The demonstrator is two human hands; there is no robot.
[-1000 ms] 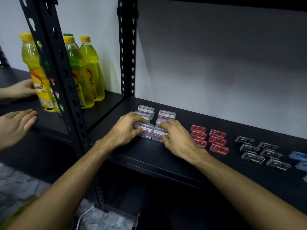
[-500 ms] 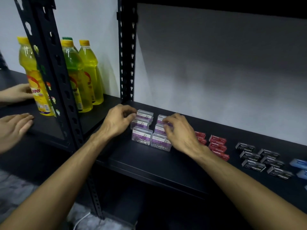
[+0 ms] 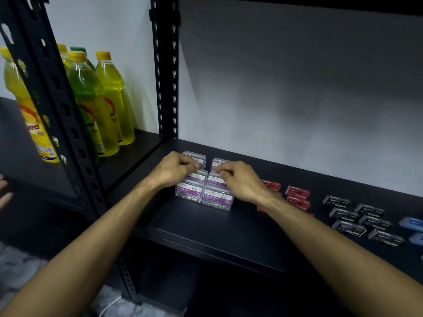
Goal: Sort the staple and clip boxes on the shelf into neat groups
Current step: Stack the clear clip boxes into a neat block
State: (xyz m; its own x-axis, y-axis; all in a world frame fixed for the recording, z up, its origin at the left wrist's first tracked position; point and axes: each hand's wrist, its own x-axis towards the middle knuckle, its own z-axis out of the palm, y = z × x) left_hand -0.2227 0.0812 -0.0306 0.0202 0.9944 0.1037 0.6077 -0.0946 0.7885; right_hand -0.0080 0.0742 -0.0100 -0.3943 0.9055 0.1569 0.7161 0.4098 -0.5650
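both hands, left hand (image 3: 174,169) and right hand (image 3: 238,179), curl fingers onto the paper clip boxes (image 3: 203,191) just beneath them, and a careless nudge could skew the tidy rows.

The shelf (image 3: 206,227) is matt black board with a faint sheen, and its posts (image 3: 166,65) look like black painted metal, punched with holes. The clip boxes (image 3: 217,199) are clear glossy plastic with purple paper labels; shiny metal clips show through. The red boxes (image 3: 297,192) and black boxes (image 3: 349,228) look like printed card, slightly glossy. The bottles (image 3: 114,99) are clear smooth plastic with glossy labels. The wall (image 3: 297,88) is matt.
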